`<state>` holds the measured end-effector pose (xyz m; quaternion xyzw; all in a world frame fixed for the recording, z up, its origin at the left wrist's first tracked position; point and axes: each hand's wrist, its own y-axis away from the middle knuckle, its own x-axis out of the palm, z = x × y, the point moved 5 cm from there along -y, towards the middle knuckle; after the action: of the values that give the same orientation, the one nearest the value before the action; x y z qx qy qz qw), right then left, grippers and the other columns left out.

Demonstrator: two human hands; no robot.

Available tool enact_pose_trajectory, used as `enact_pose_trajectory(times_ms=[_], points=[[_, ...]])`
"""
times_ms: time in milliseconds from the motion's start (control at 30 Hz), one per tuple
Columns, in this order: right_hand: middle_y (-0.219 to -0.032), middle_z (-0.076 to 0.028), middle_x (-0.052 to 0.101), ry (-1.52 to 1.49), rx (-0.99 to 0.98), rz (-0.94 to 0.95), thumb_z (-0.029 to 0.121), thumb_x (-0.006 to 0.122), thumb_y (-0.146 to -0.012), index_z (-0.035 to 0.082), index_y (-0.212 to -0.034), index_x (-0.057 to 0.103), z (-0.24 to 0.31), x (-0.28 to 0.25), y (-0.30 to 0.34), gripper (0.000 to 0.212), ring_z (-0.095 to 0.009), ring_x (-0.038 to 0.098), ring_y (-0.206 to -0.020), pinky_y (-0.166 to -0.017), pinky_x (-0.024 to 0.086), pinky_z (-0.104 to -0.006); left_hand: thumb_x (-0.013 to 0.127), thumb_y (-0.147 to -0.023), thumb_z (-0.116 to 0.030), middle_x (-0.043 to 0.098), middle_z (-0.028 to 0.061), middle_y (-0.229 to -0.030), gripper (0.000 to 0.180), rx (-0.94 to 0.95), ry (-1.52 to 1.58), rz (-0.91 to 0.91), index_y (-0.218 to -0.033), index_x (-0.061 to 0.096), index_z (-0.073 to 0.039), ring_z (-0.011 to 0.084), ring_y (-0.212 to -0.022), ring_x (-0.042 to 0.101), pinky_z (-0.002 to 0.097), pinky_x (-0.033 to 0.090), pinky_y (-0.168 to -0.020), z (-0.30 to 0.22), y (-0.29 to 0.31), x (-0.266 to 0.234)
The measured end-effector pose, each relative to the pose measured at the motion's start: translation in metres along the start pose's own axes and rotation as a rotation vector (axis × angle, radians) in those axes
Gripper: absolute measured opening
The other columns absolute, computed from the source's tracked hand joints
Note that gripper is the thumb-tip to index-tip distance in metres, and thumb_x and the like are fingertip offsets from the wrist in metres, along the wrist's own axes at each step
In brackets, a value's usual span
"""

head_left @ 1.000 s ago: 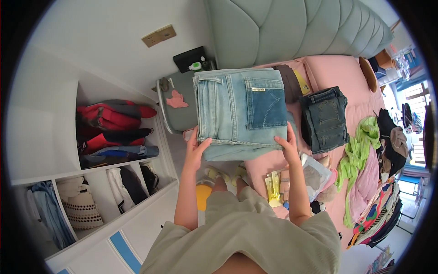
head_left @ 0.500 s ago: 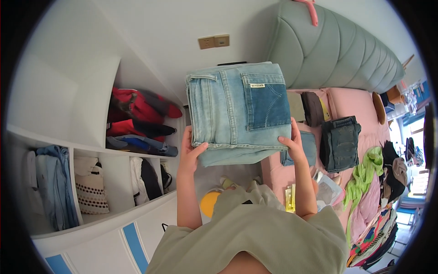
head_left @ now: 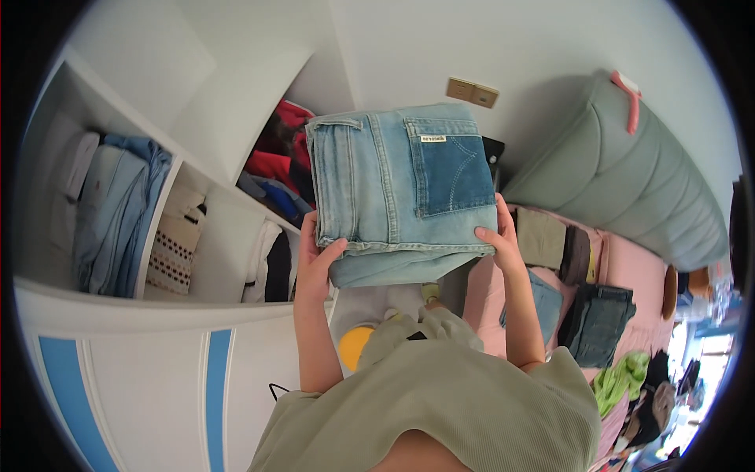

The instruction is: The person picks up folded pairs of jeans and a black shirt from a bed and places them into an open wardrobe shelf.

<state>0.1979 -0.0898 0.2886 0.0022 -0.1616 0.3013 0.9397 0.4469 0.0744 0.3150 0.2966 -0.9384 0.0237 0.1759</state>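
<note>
Denim, a folded stack of pale jeans (head_left: pixel 401 193), has swung away from the pink bed (head_left: pixel 621 271) toward the white shelves (head_left: pixel 197 236), left hand (head_left: pixel 316 256) and right hand (head_left: pixel 497 240) each gripping a lower corner, probably bound for a shelf.

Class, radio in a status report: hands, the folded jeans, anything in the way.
Left hand and right hand grip the folded light-blue denim jeans from both sides. Jeans held up level before the white shelf unit. Nothing between them.
</note>
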Motion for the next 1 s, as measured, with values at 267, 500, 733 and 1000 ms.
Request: enact_pose_trajectory(times_ms=[267,500,733,1000], points=[[-0.114,-0.003,0.050,-0.010,0.061,0.262,0.008,0.068,-0.072,0.005,-0.126,0.037,0.007,0.027,-0.073,0.062,-0.013,0.047,-0.106,-0.093,0.034,-0.0258,0.060,-0.077,0.002,0.052,0.0073,-0.117,0.060,0.108,0.045,-0.329,-0.132,0.035,-0.004,0.0146,-0.104,0.051,0.0252,0.039,-0.089,-0.022,0.009,-0.008],[-0.121,-0.006,0.046,0.058,0.160,0.466,0.012,0.071,-0.071,0.005,-0.134,0.030,-0.001,0.042,-0.129,0.076,-0.015,0.042,-0.112,-0.096,0.032,-0.0279,0.060,-0.078,0.000,0.056,0.0050,-0.110,0.052,0.264,0.003,-0.506,-0.126,0.040,-0.003,0.0115,-0.098,0.053,0.0241,0.040,-0.086,-0.031,0.018,0.008],[-0.119,-0.007,0.050,-0.047,0.220,0.652,0.005,0.071,-0.070,0.004,-0.133,0.035,-0.004,0.089,-0.162,0.073,-0.016,0.048,-0.107,-0.092,0.037,-0.0282,0.060,-0.078,-0.002,0.056,0.0036,-0.107,0.050,0.372,0.043,-0.775,-0.124,0.041,-0.004,0.0097,-0.094,0.052,0.0227,0.040,-0.082,-0.030,0.047,0.013],[-0.111,-0.006,0.057,-0.039,0.166,0.761,0.003,0.068,-0.072,0.001,-0.127,0.044,0.002,0.167,-0.166,0.060,-0.013,0.051,-0.104,-0.089,0.039,-0.0261,0.060,-0.078,-0.001,0.057,0.0052,-0.107,0.054,0.500,0.035,-0.992,-0.128,0.040,-0.003,0.0109,-0.097,0.052,0.0238,0.040,-0.086,-0.059,0.082,-0.010]])
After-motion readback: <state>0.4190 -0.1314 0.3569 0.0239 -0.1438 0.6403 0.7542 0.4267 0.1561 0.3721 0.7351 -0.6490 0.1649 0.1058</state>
